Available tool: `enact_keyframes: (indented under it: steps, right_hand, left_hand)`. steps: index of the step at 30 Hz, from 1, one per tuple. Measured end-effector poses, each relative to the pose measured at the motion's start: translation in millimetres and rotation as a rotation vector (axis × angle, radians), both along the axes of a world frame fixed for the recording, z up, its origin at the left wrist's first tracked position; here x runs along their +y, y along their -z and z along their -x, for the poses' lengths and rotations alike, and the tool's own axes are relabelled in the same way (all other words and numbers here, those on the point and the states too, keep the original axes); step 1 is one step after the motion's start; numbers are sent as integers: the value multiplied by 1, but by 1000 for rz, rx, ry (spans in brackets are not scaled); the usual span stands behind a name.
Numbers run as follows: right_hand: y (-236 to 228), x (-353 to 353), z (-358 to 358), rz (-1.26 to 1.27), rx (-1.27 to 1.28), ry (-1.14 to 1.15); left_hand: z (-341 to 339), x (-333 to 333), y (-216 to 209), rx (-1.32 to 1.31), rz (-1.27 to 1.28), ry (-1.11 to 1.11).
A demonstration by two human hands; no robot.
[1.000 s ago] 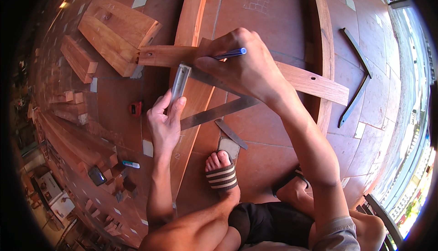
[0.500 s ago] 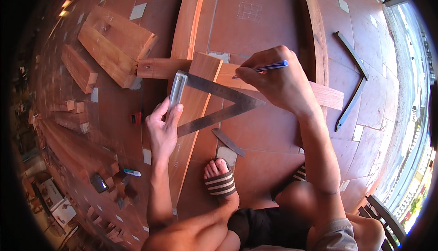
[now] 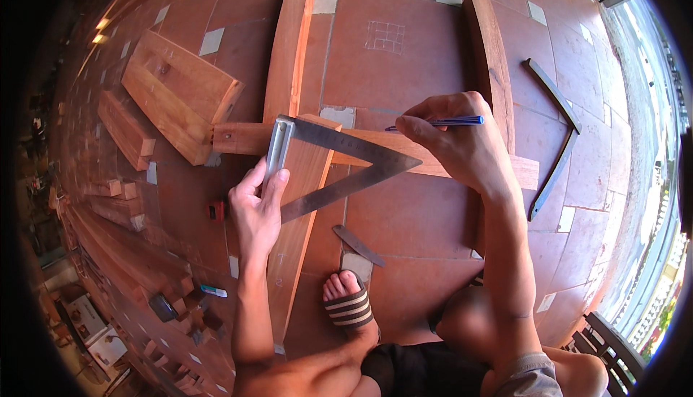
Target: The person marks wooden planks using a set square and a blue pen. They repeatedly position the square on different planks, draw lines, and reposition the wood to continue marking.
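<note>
My left hand grips the pale metal stock of a triangular square between thumb and fingers. The square's steel blade lies over the far end of a long board that points away from me. A narrower plank runs crosswise beneath that board's far end. In my right hand a blue pen is pinched, its tip to the left, above the crosswise plank and apart from the square.
Timber beams lie beyond, one far ahead and one at right. A thick wood block rests at left. A dark folding bevel sits far right, a small metal strip near my foot, a red tape measure left.
The view has tipped, so the floor and wood appear lower. The square now sits nearer the long board's far end. My right hand has shifted slightly right, with the pen lying more level.
</note>
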State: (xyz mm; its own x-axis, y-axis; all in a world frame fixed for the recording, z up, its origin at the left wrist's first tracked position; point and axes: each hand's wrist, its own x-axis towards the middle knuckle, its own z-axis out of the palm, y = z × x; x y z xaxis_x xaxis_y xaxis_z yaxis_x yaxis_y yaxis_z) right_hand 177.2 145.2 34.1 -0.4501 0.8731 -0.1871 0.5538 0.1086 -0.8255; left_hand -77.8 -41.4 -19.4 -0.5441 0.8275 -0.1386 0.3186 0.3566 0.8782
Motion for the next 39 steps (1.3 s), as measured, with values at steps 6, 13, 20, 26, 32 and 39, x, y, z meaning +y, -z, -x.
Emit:
enact_keyframes:
  steps: [6, 13, 20, 26, 32, 39]
  right_hand:
    - [-2, 1, 4, 41, 28, 16]
    - [-7, 5, 24, 56, 136, -53]
    - [-9, 11, 53, 62, 209, -124]
    - [-2, 14, 69, 75, 239, -150]
    - [0, 12, 87, 53, 267, -200]
    - [9, 10, 94, 27, 264, -210]
  left_hand:
    - [1, 0, 0, -22, -8, -7]
    - [0, 1, -2, -35, 22, -5]
    - [1, 0, -1, -46, 13, -1]
    - [1, 0, -1, -11, 17, -6]
    - [-1, 1, -5, 24, 14, -3]
    - [-1, 1, 1, 27, -40, 10]
